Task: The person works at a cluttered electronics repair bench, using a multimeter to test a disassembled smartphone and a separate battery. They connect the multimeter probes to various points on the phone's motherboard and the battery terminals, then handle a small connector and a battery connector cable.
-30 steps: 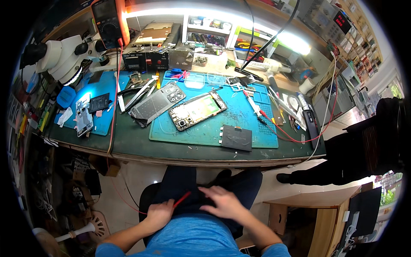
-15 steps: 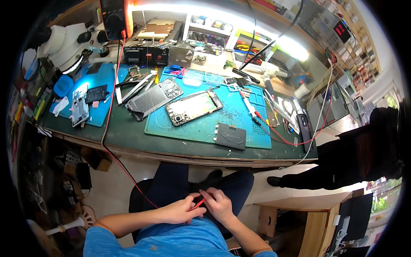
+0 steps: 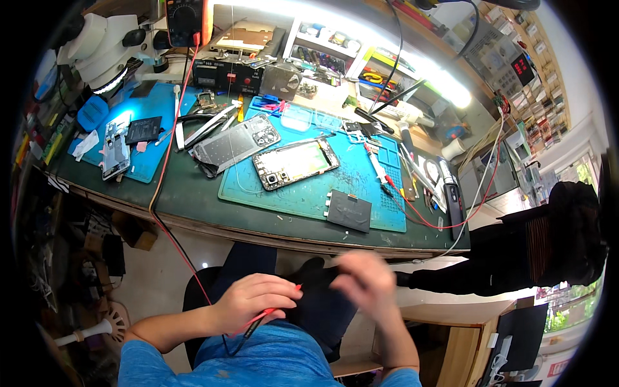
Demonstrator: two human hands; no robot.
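Observation:
Above my lap, my left hand (image 3: 258,300) is closed on a red test probe (image 3: 268,312), whose red tip end shows past the fingers. A black probe or lead (image 3: 244,340) hangs just below that hand. The red and black leads (image 3: 169,236) run up over the bench edge to an orange-rimmed multimeter (image 3: 185,22). My right hand (image 3: 369,284) is raised apart from the left, smeared by motion, and its grip is not readable. On the blue mat (image 3: 258,197) lie an opened phone (image 3: 295,164), a detached phone back housing (image 3: 235,146) and a flat black battery (image 3: 349,210).
A second blue mat at left carries another opened phone (image 3: 117,147) and a dark battery (image 3: 143,130), near a white microscope (image 3: 97,48). Tweezers and tools lie right of the main mat beside a black pen-like tool (image 3: 453,193). A person in dark clothes (image 3: 548,238) is at right.
My right hand has come away from the left, moving up and right. The left hand has shifted slightly left, keeping the red probe. The view has tilted a little.

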